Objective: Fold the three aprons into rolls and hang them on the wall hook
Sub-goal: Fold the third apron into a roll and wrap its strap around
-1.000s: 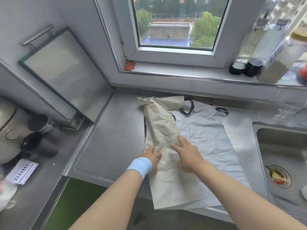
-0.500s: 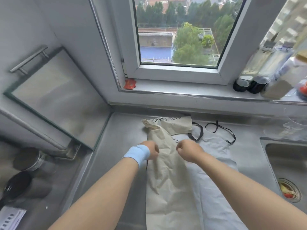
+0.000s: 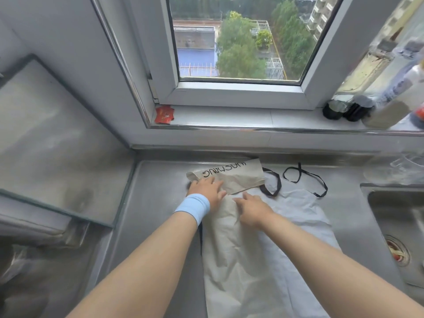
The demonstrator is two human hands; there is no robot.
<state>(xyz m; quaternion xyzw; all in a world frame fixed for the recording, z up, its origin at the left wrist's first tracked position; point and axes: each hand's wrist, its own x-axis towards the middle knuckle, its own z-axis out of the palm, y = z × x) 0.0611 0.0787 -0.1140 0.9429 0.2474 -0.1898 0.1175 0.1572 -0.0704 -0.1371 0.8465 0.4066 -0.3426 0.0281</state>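
A beige apron (image 3: 231, 253) lies lengthwise on the steel counter (image 3: 156, 203), its top flap (image 3: 238, 177) with black lettering folded over to the right. Under it lies a pale grey-white apron (image 3: 305, 216) whose black straps (image 3: 305, 180) loop toward the wall. My left hand (image 3: 206, 189), with a light blue wristband, presses flat on the beige apron's top left corner. Just right of it, my right hand (image 3: 250, 206) rests on the beige cloth with fingers spread. No third apron and no wall hook are in view.
A steel sink (image 3: 399, 226) with a drain holding scraps lies at the right. Bottles (image 3: 358, 106) and a red packet (image 3: 164, 114) stand on the window sill. A glass-topped appliance (image 3: 52, 143) fills the left side. Clear glassware (image 3: 399, 168) sits behind the sink.
Both hands moved from the apron's middle up to its top end. Half a second ago they were curled on the cloth; now they lie flat and spread on it. The camera tilted up.
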